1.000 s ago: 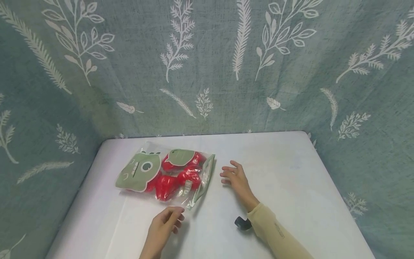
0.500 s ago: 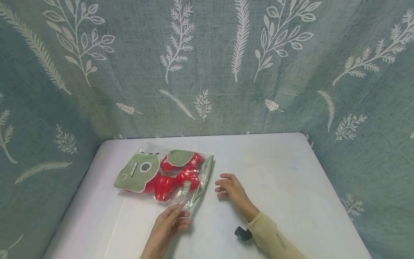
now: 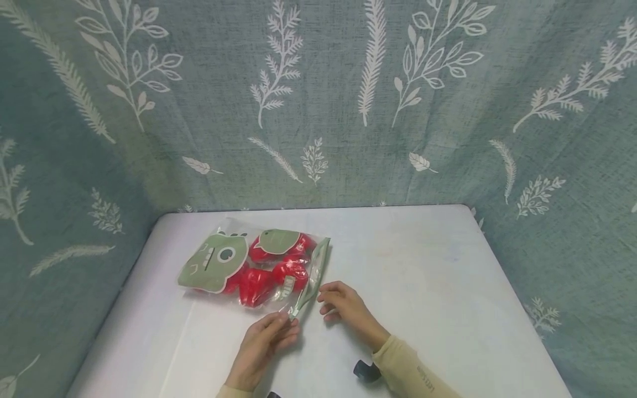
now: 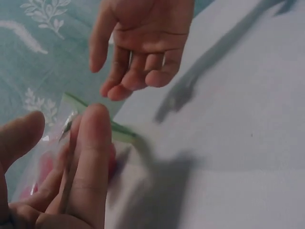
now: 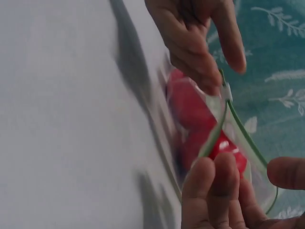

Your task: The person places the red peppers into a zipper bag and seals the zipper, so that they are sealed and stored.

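On the table lies a clear zip bag [image 3: 213,266] with green cartoon creature prints. Several red, shiny rounded objects [image 3: 255,287] are inside; their kind is unclear. Its green-edged mouth [image 3: 318,271] faces right and gapes in the right wrist view, with a white slider [image 5: 227,91] at the near corner. My left hand [image 3: 262,342] is beside that corner, thumb apart from the fingers; whether it touches the bag I cannot tell. To the right of the mouth hovers my right hand [image 3: 348,310], fingers loosely bent, holding nothing.
A small dark object [image 3: 366,371] shows beside the right sleeve [image 3: 405,367], apparently on the wrist. Another dark bit [image 3: 273,394] shows at the bottom edge. Grey-green curtains [image 3: 318,99] with white leaf prints enclose the white table [image 3: 428,260].
My right hand has come down and left toward the bag's mouth. My left hand has shifted slightly right and its fingers have straightened. The bag lies where it was.
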The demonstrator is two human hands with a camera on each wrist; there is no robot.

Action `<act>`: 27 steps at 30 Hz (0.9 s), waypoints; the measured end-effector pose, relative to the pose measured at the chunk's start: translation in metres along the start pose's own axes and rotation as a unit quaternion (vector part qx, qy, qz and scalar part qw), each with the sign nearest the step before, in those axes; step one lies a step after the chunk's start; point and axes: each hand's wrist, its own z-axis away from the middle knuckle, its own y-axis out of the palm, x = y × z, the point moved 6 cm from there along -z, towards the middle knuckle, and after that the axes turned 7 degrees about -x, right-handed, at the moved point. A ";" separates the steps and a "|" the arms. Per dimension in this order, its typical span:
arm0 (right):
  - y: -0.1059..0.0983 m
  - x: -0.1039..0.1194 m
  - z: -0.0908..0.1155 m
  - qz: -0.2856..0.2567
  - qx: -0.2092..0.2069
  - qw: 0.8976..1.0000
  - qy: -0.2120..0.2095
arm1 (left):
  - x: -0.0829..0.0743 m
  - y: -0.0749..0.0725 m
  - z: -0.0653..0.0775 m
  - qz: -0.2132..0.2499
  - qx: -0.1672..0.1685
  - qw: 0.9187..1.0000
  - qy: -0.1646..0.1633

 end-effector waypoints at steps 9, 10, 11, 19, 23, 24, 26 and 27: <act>0.023 -0.003 0.009 0.043 0.036 0.998 0.012 | -0.001 0.004 -0.004 0.014 -0.010 1.000 0.018; 0.024 -0.003 0.009 0.042 0.036 0.998 0.015 | -0.001 0.004 -0.005 0.014 -0.012 1.000 0.019; 0.026 -0.003 0.010 0.041 0.035 0.998 0.018 | -0.002 0.004 -0.005 0.015 -0.015 1.000 0.020; 0.037 -0.008 0.008 0.061 0.036 0.997 0.011 | -0.003 0.005 -0.006 0.023 -0.017 0.999 0.025; 0.041 -0.008 0.008 0.050 0.029 0.998 -0.009 | -0.001 0.006 -0.007 0.028 -0.006 0.999 0.030; 0.042 -0.007 0.007 0.048 0.027 0.998 -0.017 | -0.001 0.006 -0.007 0.029 -0.005 0.999 0.031; 0.045 -0.007 0.007 0.038 0.023 0.999 -0.026 | 0.000 0.005 -0.007 0.028 -0.005 0.999 0.034; 0.046 -0.007 0.007 0.035 0.022 0.999 -0.031 | 0.001 0.005 -0.007 0.029 -0.006 0.999 0.034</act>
